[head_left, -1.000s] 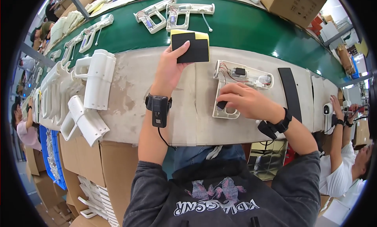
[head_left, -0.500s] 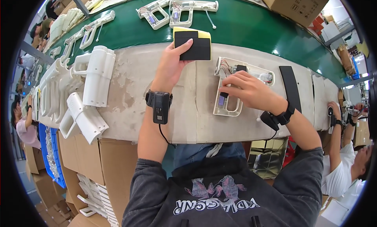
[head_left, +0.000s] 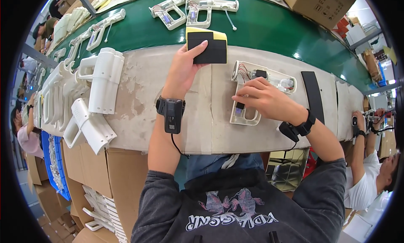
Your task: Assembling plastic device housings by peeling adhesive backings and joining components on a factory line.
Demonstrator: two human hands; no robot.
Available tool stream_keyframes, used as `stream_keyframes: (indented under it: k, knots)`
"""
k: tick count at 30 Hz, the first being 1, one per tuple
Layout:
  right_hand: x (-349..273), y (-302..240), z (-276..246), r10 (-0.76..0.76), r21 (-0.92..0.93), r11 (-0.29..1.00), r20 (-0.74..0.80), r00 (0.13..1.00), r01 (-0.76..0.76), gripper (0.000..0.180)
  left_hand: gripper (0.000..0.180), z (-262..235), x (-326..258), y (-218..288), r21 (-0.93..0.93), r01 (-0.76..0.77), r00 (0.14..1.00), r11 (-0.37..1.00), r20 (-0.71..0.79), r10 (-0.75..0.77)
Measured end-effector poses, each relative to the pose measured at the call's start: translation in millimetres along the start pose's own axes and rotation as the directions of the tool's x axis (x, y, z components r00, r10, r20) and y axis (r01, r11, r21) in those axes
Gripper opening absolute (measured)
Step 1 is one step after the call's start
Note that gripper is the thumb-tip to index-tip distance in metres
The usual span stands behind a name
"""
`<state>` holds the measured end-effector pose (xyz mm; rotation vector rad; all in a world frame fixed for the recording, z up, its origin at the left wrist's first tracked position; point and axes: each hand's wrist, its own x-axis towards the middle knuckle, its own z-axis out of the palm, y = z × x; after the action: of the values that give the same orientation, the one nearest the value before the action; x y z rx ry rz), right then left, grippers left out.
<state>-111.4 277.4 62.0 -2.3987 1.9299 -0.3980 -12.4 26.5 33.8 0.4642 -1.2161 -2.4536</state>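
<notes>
While the left hand (head_left: 183, 70) reached up to a black pad with a yellow back (head_left: 207, 44), its fingers lay pressed flat on the pad's near edge, at the far side of the pale work table (head_left: 139, 87), right beside the green belt (head_left: 269, 24). The right hand (head_left: 263, 101) rested on an open white gun-shaped shell (head_left: 252, 96) that lay flat on the table just in front of the person. Its fingers were bent and close together, with the tips down by a small dark part (head_left: 240, 106) in the handle. It looked like the step of fitting the small parts and wires inside the shell. The next move would likely call for a soft, sure push, with the other hand taking hold of the pad without sliding it onto the belt. How the fingertips met the dark part was hard to tell, because the hand covered the middle of the shell. The thin red wires at the top of the shell were too small to follow. More white shells (head_left: 99, 85) were stacked at the left, and two open ones (head_left: 191, 9) lay on the belt. Another person's hands (head_left: 370, 117) showed at the right edge, but what they held was not clear.
</notes>
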Motion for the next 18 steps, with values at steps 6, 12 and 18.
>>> stream_keyframes:
  k: [6, 12, 18]
  knots:
    - [-12, 16, -27, 0.217, 0.030, 0.976, -0.158, 0.963, -0.215, 0.045, 0.068, -21, 8, 5, 0.412, -0.103, 0.993, 0.905, -0.003, 0.115]
    - [-17, 17, -40, 0.366, 0.180, 0.925, -0.184, 0.912, -0.335, 0.040, 0.077, -57, -18, 27, 0.995, 0.001, 0.916, 0.102, -0.042, 0.399]
    - [-64, 2, -58, 0.512, 0.133, 0.859, -0.236, 0.826, -0.494, 0.030, 0.071, -52, -50, 63, 0.968, 0.188, 0.771, -0.165, -0.041, 0.635]
